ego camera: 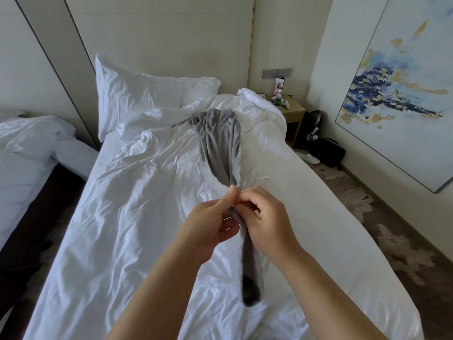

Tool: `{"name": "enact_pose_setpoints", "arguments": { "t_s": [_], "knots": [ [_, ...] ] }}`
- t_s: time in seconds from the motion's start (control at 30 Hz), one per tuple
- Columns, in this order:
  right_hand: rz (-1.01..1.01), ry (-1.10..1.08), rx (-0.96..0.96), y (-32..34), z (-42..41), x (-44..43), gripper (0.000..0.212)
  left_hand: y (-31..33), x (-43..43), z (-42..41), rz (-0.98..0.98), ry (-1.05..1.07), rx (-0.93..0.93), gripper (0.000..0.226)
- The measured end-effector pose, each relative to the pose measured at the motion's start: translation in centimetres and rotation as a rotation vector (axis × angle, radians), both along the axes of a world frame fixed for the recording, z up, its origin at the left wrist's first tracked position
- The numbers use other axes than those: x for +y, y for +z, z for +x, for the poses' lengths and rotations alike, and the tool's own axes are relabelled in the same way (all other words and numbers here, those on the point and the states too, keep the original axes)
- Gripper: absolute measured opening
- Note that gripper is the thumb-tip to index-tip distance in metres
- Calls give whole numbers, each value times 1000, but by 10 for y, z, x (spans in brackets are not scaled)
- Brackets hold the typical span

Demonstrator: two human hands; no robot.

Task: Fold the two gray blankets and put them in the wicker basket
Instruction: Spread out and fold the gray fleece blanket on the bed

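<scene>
On the white bed in the middle of the room lies one gray blanket, the only one in view. Its bulk sits bunched on the rumpled duvet toward the headboard. From there it narrows into a band that runs to the person's two hands, and a twisted length hangs down below them between the wrists, its lower end blurred.

The left hand pinches the cloth between thumb and fingertips, with the other fingers loosely bent. The right hand meets it at the same spot, its fingers curled over the fabric and gripping it. The two hands touch each other above the bed.

The room has two beds: the second bed, also in white linen, stands on the left across a narrow gap. One large white pillow leans against the pale paneled wall; whether more pillows lie behind the duvet cannot be told. To the right of the headboard stands one small wooden desk carrying one bottle and some small items too small to name. One black bag and one white shoe lie on the patterned carpet. One large abstract painting in blue and gold hangs on the right wall.
</scene>
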State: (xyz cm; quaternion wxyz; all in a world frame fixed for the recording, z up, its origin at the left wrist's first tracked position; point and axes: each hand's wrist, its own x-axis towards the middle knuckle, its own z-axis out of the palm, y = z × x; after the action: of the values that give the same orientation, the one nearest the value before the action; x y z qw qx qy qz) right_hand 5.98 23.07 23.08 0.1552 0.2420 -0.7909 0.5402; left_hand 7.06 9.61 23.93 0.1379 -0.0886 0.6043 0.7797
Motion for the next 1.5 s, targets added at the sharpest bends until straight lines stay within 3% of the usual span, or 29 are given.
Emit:
{"name": "enact_pose_setpoints", "arguments": {
  "t_s": [0.1, 0.27, 0.37, 0.43, 0.53, 0.63, 0.77, 0.87, 0.97, 1.03, 1.1, 1.17, 1.23, 1.3, 1.37, 1.43, 1.5],
  "knots": [
    [0, -38, 68, -9, -2, -2, 14, -5, -3, -7, 52, -15, -12, 46],
    [-177, -15, -104, -25, -10, -6, 45, -14, -6, -20, 120, 61, -62, 33],
    [-61, -30, -148, -45, -26, -16, 43, -14, -11, -30, 235, 168, -104, 31],
    [20, -46, -306, -68, -40, -26, 35, -12, -11, -37, 301, 188, -109, 25],
    [244, -204, -587, -105, -66, -34, 7, -4, -20, -49, 536, 187, -105, 15],
    [542, -390, -607, -136, -94, -13, 19, -2, -58, -73, 744, 363, 4, 17],
    [831, -582, -703, -166, -119, 48, 14, -59, -144, -91, 380, 882, -91, 27],
    [910, -648, -778, -188, -119, 86, 7, -154, -176, -50, 48, 981, -472, 22],
    [738, -665, -799, -205, -120, 94, 4, -236, -169, 1, 55, 938, -776, 23],
    [442, -706, -854, -203, -133, 86, 14, -253, -158, 4, 150, 866, -860, 20],
    [6, -734, -954, -189, -159, 74, 22, -248, -160, -19, 237, 815, -919, 32],
    [-458, -592, -1108, -164, -196, 66, 28, -222, -169, -53, 291, 670, -803, 27],
    [-593, -392, -1137, -127, -233, 66, 23, -183, -184, -87, 256, 508, -596, 13],
    [-517, -300, -994, -92, -260, 74, 15, -155, -203, -117, 211, 572, -308, 9],
    [-228, -338, -688, -74, -276, 93, 25, -146, -219, -135, 142, 817, -125, 10],
    [260, -371, -481, -87, -277, 111, 29, -169, -225, -135, -198, 954, -205, 27],
    [668, -397, -482, -142, -260, 130, 34, -212, -212, -119, -666, 837, -425, 36]
  ]
}}
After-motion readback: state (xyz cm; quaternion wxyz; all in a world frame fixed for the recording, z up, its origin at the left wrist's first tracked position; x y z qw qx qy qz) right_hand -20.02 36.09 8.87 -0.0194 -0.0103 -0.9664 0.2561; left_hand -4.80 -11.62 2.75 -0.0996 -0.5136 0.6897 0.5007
